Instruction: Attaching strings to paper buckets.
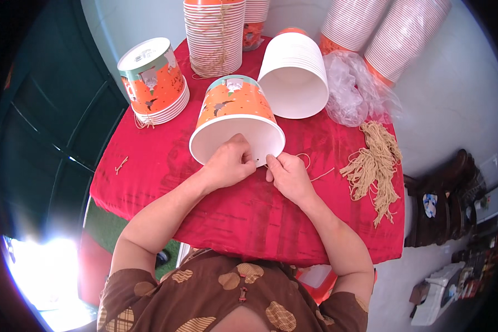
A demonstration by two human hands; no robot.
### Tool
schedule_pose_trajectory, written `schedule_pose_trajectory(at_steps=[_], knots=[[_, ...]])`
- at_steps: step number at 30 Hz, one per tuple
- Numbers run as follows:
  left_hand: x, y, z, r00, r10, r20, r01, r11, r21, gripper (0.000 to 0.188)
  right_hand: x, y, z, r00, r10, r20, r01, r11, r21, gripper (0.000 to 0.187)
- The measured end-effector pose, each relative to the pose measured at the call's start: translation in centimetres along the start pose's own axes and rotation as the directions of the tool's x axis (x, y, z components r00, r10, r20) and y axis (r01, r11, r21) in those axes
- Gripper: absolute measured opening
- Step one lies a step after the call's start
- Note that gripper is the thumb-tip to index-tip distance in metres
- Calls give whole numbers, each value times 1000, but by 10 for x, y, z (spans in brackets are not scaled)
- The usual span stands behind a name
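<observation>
Head view, bucket: the orange patterned bucket [235, 106] is lying tipped at centre, its white mouth facing me.
Left hand: my left hand [229, 160] is bending its fingers inside the mouth; I cannot tell whether they are gripping anything.
Right hand: my right hand [288, 172] is pinching the bucket's rim, right of centre.
Cord: a thin cord [323, 175] is trailing just beside that hand.
Cord bundle: tan cords [375, 166] are lying at right.
Short stack: nested buckets [155, 83] are standing upside down, upper left.
</observation>
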State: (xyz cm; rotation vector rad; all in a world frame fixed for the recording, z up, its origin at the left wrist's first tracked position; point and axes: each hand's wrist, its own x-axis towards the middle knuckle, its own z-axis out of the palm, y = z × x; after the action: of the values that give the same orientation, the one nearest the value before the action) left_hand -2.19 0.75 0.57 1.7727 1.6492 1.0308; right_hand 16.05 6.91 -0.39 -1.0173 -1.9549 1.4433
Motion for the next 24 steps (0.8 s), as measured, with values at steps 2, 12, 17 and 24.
schedule_pose_trajectory(at_steps=[2,12,17,24], knots=[[0,-1,1,1000,15,12,-15,999,-37,10,0,-3,1,992,-90,-85,79,989,-125,27],[2,-1,17,989,140,42,-123,952,-279,9,8,11,-6,976,-182,-122,144,951,-273,25],[4,1,16,997,-45,64,63,940,-335,11,4,4,-6,982,-154,-107,121,957,-265,24],[4,11,9,964,-215,159,255,920,-299,10,-6,-12,-14,999,-25,-39,11,945,-327,26]])
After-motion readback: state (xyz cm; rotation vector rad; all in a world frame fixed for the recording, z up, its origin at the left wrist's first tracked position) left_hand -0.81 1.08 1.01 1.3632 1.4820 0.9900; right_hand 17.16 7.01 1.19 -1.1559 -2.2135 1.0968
